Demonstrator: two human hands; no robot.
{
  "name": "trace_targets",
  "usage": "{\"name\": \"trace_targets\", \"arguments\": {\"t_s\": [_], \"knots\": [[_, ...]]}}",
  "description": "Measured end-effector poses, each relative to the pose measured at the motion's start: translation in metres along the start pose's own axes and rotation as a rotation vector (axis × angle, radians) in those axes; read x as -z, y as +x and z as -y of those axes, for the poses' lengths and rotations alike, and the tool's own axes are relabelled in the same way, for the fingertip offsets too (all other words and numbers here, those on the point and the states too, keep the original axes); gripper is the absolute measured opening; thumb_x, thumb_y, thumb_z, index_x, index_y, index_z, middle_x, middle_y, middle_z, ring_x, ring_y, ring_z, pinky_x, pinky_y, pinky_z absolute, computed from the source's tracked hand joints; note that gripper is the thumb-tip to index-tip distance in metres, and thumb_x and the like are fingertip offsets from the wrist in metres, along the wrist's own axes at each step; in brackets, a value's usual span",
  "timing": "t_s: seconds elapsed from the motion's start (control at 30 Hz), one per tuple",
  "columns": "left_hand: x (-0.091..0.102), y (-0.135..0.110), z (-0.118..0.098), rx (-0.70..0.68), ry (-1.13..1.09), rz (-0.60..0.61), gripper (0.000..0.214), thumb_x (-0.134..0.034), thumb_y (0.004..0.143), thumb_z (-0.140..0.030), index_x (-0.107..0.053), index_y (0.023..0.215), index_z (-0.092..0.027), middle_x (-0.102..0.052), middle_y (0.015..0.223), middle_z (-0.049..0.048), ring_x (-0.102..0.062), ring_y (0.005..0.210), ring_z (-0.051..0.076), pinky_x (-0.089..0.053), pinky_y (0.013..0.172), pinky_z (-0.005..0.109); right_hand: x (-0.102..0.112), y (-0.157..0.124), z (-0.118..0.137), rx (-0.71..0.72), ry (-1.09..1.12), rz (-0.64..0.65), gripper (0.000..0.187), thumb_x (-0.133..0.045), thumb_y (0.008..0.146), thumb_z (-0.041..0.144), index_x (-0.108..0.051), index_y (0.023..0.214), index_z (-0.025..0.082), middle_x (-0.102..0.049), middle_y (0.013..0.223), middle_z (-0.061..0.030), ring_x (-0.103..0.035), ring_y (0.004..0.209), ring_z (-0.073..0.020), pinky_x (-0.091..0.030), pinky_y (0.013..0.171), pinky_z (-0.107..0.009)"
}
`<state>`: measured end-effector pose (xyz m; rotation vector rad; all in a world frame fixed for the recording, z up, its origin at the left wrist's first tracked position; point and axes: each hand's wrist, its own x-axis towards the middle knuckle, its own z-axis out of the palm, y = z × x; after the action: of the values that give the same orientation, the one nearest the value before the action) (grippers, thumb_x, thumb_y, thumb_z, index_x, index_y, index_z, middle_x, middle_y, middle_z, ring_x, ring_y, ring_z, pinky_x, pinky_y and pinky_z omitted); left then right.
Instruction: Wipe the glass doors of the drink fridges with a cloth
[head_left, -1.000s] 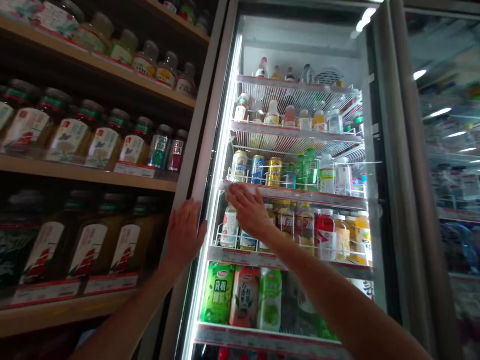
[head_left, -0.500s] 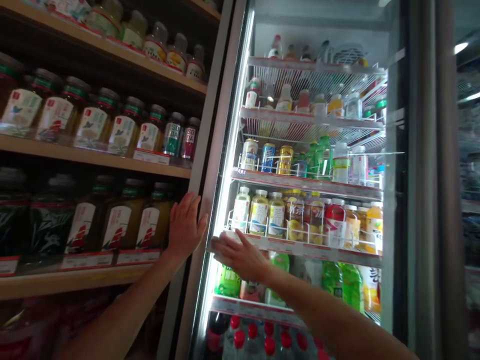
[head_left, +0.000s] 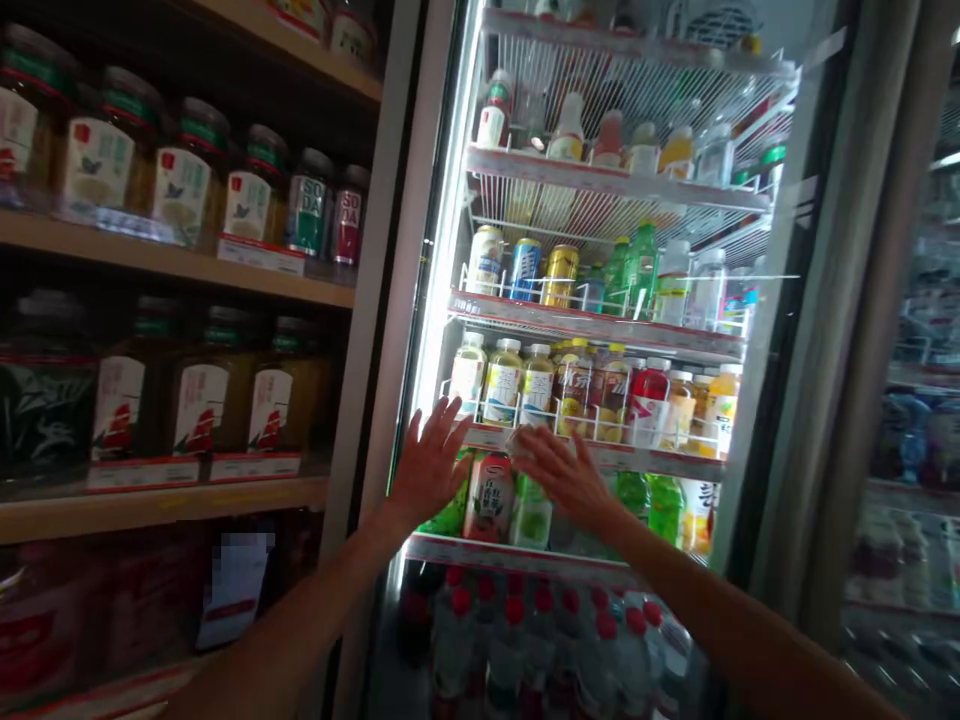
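In the head view my left hand [head_left: 429, 465] is held up with its fingers spread, in front of the left side of a lit drinks fridge. My right hand [head_left: 562, 475] is raised too, fingers stretched out and slightly smeared, and holds nothing. Both overlap the fridge's shelf edge [head_left: 630, 457]; whether they touch the glass I cannot tell. Close above them stand tea bottles [head_left: 502, 383] and a red-drink bottle [head_left: 649, 405]. Between and below the hands show a reddish bottle [head_left: 489, 500] and a green-labelled bottle [head_left: 531, 515].
Wooden shelves [head_left: 172, 270] with several dark bottles [head_left: 201, 400] stand left of the metal fridge frame [head_left: 386, 250]. Red-capped bottles [head_left: 514, 640] fill the fridge bottom. Higher up are cans [head_left: 561, 275]. A thick grey post [head_left: 847, 330] edges the right side.
My left hand has moved right from the frame to the fridge front. The right hand has shifted right as well. The view has tilted down, and the fridge contents sit higher.
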<state>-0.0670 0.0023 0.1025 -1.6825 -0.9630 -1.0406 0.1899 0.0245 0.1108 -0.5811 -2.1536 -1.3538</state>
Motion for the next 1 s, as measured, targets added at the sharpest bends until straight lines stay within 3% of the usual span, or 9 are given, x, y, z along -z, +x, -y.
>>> {"name": "trace_targets", "arguments": {"t_s": [0.07,0.13,0.3,0.5,0.63,0.7,0.87,0.93,1.0], "knots": [[-0.007,-0.002,-0.011,-0.008,-0.018,-0.003,0.045,-0.042,0.089,-0.029,-0.039,0.133,-0.018,-0.037,0.145,0.0127,-0.017,0.141,0.024,-0.018,0.113,0.047,0.002,-0.003,-0.005,-0.213,-0.038,-0.055,0.048,-0.049,0.083,0.017,-0.047,0.131,0.028,-0.041,0.145,-0.0059,-0.019,0.141,-0.0231,-0.007,0.113,-0.054],[-0.014,-0.004,-0.021,-0.016,-0.038,-0.031,0.044,-0.044,0.089,-0.028,-0.041,0.131,-0.016,-0.038,0.144,0.0137,-0.015,0.142,0.024,-0.018,0.113,0.048,0.001,-0.011,-0.003,-0.289,-0.035,-0.067,0.05,-0.05,0.083,0.017,-0.047,0.131,0.027,-0.04,0.145,-0.0074,-0.018,0.142,-0.0247,-0.008,0.113,-0.054],[-0.03,-0.021,-0.034,-0.02,-0.051,0.0,0.045,-0.045,0.088,-0.027,-0.042,0.131,-0.017,-0.041,0.143,0.0137,-0.018,0.141,0.024,-0.017,0.114,0.048,-0.007,-0.047,0.026,0.028,0.06,0.05,0.049,-0.049,0.084,0.02,-0.047,0.131,0.032,-0.046,0.142,-0.0017,-0.025,0.14,-0.0208,-0.007,0.115,-0.05],[-0.03,-0.049,-0.033,0.021,-0.034,0.018,0.047,-0.047,0.087,-0.027,-0.041,0.133,-0.017,-0.041,0.143,0.0142,-0.016,0.141,0.023,-0.015,0.114,0.047,-0.012,-0.046,0.035,-0.305,-0.014,-0.022,0.052,-0.047,0.084,0.018,-0.044,0.134,0.029,-0.043,0.144,-0.0055,-0.022,0.141,-0.0238,-0.002,0.114,-0.053],[-0.023,-0.072,-0.023,0.049,-0.036,0.08,0.052,-0.046,0.087,-0.024,-0.035,0.137,-0.019,-0.038,0.144,0.0132,-0.017,0.141,0.023,-0.015,0.114,0.048,-0.019,-0.056,0.063,-0.04,0.068,0.038,0.048,-0.047,0.085,0.021,-0.046,0.132,0.029,-0.046,0.142,-0.0024,-0.022,0.141,-0.0212,0.003,0.116,-0.05],[-0.02,-0.082,-0.014,0.089,-0.041,0.109,0.054,-0.046,0.087,-0.025,-0.032,0.139,-0.02,-0.037,0.145,0.0127,-0.019,0.14,0.024,-0.015,0.114,0.049,-0.021,-0.049,0.071,0.005,0.101,0.046,0.048,-0.046,0.086,0.022,-0.045,0.133,0.029,-0.046,0.142,-0.0017,-0.021,0.141,-0.0204,0.004,0.116,-0.05],[-0.013,-0.098,0.01,0.183,0.001,0.102,0.057,-0.045,0.087,-0.028,-0.029,0.141,-0.019,-0.036,0.145,0.0145,-0.022,0.14,0.024,-0.017,0.113,0.05,-0.026,0.007,0.078,-0.238,0.138,0.034,0.054,-0.044,0.087,0.02,-0.035,0.14,0.028,-0.036,0.148,-0.0052,-0.018,0.142,-0.0237,-0.003,0.114,-0.056],[-0.01,-0.104,0.015,0.179,0.03,0.118,0.056,-0.044,0.087,-0.028,-0.03,0.14,-0.018,-0.037,0.145,0.015,-0.022,0.139,0.025,-0.017,0.113,0.05,-0.032,0.014,0.093,-0.196,0.178,0.071,0.057,-0.045,0.087,0.02,-0.033,0.141,0.028,-0.034,0.149,-0.0041,-0.017,0.142,-0.0243,-0.007,0.113,-0.057],[-0.006,-0.112,0.017,0.158,0.056,0.141,0.054,-0.045,0.087,-0.028,-0.033,0.139,-0.016,-0.039,0.143,0.0157,-0.025,0.139,0.025,-0.018,0.113,0.049,-0.038,0.006,0.113,-0.057,0.225,0.119,0.055,-0.045,0.086,0.019,-0.035,0.14,0.027,-0.033,0.15,-0.0032,-0.02,0.141,-0.0238,-0.013,0.114,-0.055]]}}
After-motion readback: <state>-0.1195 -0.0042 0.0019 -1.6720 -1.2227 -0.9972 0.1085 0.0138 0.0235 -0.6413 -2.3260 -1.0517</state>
